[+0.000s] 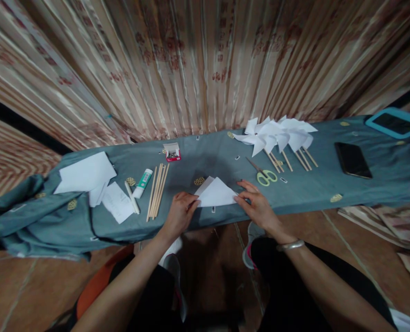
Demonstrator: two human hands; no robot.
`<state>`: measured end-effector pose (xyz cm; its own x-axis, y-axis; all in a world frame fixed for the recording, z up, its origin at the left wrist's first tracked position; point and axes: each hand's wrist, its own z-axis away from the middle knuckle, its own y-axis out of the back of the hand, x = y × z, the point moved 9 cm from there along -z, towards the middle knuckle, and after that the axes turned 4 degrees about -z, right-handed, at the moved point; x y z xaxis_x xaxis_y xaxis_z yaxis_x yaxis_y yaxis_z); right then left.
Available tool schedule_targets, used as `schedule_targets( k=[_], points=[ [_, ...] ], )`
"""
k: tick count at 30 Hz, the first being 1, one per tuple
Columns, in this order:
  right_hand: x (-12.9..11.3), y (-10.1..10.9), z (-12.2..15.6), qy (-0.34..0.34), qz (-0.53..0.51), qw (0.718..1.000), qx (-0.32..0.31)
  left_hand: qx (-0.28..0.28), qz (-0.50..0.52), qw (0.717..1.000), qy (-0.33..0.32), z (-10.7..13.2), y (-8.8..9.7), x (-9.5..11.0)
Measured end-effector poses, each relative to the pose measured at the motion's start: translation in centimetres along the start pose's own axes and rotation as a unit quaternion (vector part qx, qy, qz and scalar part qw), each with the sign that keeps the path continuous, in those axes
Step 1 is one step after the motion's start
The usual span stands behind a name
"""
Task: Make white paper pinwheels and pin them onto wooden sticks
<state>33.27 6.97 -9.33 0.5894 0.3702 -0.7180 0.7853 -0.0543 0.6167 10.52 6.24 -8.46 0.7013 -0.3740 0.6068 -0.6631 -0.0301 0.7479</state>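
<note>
A folded sheet of white paper [217, 192] lies between my hands near the front edge of the cloth-covered table [198, 161]. Its two layers meet in peaks that point away from me and do not quite line up. My left hand [182, 207] pinches the left corner between thumb and fingers. At the right corner, my right hand [255, 203] pinches the paper too, its other fingers stretched out. Scissors [267, 178] with green handles lie just beyond my right hand. Left of my left hand are several wooden sticks [158, 191].
Paper pinwheels [277, 133] on sticks lie at the back right, with a black phone [353, 159] and a blue-framed tablet [396, 122] farther right. A red box of small metal pieces [172, 152], a glue stick [143, 183] and white paper sheets [87, 173] are to the left.
</note>
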Motion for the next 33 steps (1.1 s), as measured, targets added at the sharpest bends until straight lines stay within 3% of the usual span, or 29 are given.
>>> schedule_targets(
  k=[5,13,17,19,22,27,33],
  points=[
    [-0.2,-0.1,-0.5,0.002,0.011,1.0,0.005,0.005,-0.001,1.0,0.01,0.3,0.2,-0.1],
    [0.3,-0.6,-0.5,-0.035,0.048,0.998,0.0,-0.011,-0.107,0.994,0.021,0.3,0.6,0.2],
    [0.3,-0.7,-0.6,-0.032,0.052,0.998,0.001,0.018,-0.209,0.976,-0.051,0.4,1.3,2.6],
    [0.3,-0.8,-0.7,-0.031,0.055,0.998,-0.001,0.02,-0.259,0.957,-0.128,0.9,0.6,4.8],
    [0.4,-0.9,-0.7,-0.027,0.064,0.998,-0.001,-0.041,-0.284,0.933,-0.218,2.3,-2.3,7.2],
    [0.4,-0.9,-0.8,-0.023,0.079,0.997,-0.001,-0.104,-0.272,0.936,-0.199,3.5,-5.7,7.2],
    [0.5,-0.9,-0.9,-0.029,0.089,0.996,-0.005,-0.123,-0.271,0.937,-0.182,3.6,-6.2,6.5]
  ],
)
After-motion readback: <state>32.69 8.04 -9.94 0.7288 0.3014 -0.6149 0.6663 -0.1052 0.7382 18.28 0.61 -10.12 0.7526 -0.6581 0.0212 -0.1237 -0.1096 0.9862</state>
